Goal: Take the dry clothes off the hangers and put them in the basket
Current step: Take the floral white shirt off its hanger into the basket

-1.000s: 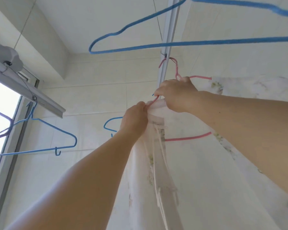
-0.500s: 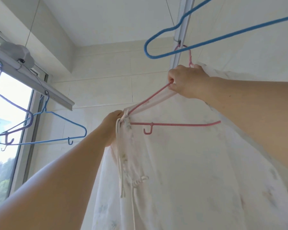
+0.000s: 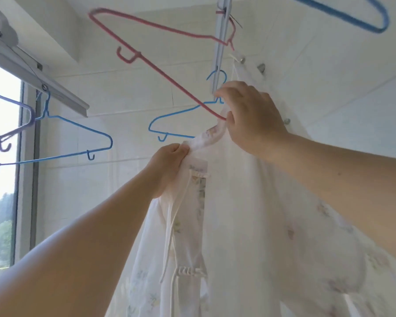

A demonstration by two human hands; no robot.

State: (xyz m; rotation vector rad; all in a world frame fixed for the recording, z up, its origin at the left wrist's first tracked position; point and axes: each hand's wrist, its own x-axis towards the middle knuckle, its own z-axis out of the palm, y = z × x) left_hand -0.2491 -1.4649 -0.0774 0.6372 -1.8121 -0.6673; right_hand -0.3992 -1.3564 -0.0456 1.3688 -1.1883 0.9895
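A sheer white garment with a faint flower print (image 3: pixel 249 213) hangs down in front of me. My left hand (image 3: pixel 169 163) grips its collar at the left. My right hand (image 3: pixel 249 117) holds the collar's upper edge, right at the lower tip of the pink hanger (image 3: pixel 160 72). The pink hanger is tilted steeply, its left shoulder swung up and bare, its hook still on the ceiling rail (image 3: pixel 222 42). Only its right tip touches the cloth. No basket is in view.
Empty blue hangers hang on the same rail behind my hands (image 3: pixel 176 117) and at the top right (image 3: pixel 352 17). At the left a second rail (image 3: pixel 39 88) by the window carries a blue hanger (image 3: pixel 78 143) and a lilac one (image 3: pixel 14 131). Tiled walls surround.
The pink hanger has tipped up and slid out of the garment's left shoulder. My left hand has pulled the collar down and off it; my right hand has moved from the hanger's neck to the collar.
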